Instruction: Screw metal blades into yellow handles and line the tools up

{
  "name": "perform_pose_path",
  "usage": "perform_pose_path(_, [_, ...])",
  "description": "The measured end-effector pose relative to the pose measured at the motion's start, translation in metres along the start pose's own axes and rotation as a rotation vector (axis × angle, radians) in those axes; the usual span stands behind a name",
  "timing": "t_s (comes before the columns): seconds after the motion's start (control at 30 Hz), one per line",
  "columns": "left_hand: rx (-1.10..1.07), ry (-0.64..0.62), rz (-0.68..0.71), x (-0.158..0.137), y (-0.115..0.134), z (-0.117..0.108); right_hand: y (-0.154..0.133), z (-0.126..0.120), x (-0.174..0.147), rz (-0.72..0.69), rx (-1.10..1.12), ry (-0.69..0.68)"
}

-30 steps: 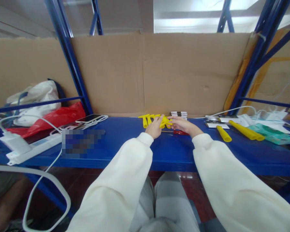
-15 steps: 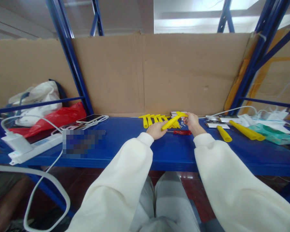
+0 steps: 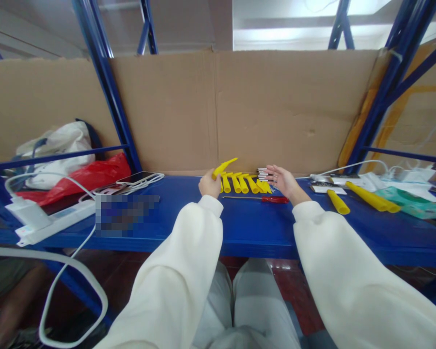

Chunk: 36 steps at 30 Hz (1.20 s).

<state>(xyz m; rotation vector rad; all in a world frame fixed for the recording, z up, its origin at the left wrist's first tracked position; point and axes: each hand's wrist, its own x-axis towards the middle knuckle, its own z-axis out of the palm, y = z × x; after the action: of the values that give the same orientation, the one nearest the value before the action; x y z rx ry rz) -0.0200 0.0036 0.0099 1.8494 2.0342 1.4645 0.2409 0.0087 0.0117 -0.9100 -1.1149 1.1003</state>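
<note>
Five yellow tubes [image 3: 245, 183] lie side by side in a row at the back of the blue shelf [image 3: 247, 228], close against the cardboard wall [image 3: 218, 106]; the ones at the right end overlap, so the count may be off by one. A sixth yellow tube [image 3: 223, 167] is up in the air, gripped at its lower end by the left hand [image 3: 210, 185], which is curled into a fist around it, knuckles toward the camera. That tube tilts up and to the right, its tip above the left end of the row.

The right hand [image 3: 284, 181] holds nothing. Its palm is turned inward and its fingers are spread loosely, fingertips just beside the right end of the row and a small stack of white-and-black strips [image 3: 264, 172]. One red-handled screwdriver [image 3: 267, 198] lies flat on the shelf in front of the row, between the two wrists.

Two more yellow tubes [image 3: 352, 198] lie farther right, well apart from the row. On the left of the shelf sit one phone [image 3: 134, 178], one white power strip [image 3: 54, 220] and one red bag [image 3: 83, 177]. Both forearms, in white sleeves, stretch forward from the lap.
</note>
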Motion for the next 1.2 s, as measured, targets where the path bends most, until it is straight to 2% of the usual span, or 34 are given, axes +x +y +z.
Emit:
perform_pose_path(0.13, [0.074,-0.020,-0.186,0.008,-0.014,-0.003,0.001,0.003,-0.002,0.023,-0.021,-0.049])
perform_pose_path(0.23, [0.113,-0.045,-0.227,0.009,-0.016,-0.003,0.000,0.008,-0.005,0.062,-0.021,-0.074])
perform_pose_path(0.5, [0.194,-0.164,-0.176,0.006,-0.013,-0.003,-0.003,0.017,-0.013,0.120,-0.019,-0.055])
perform_pose_path(0.73, [0.255,-0.303,-0.116,0.007,-0.018,0.008,-0.005,0.021,-0.017,0.126,-0.020,-0.043])
perform_pose_path(1.0, [0.197,-0.267,-0.097,0.007,-0.021,0.017,-0.006,0.024,-0.020,0.139,-0.038,-0.035])
perform_pose_path(1.2, [0.136,-0.288,-0.104,0.011,-0.025,0.019,-0.006,0.025,-0.022,0.136,-0.064,-0.043])
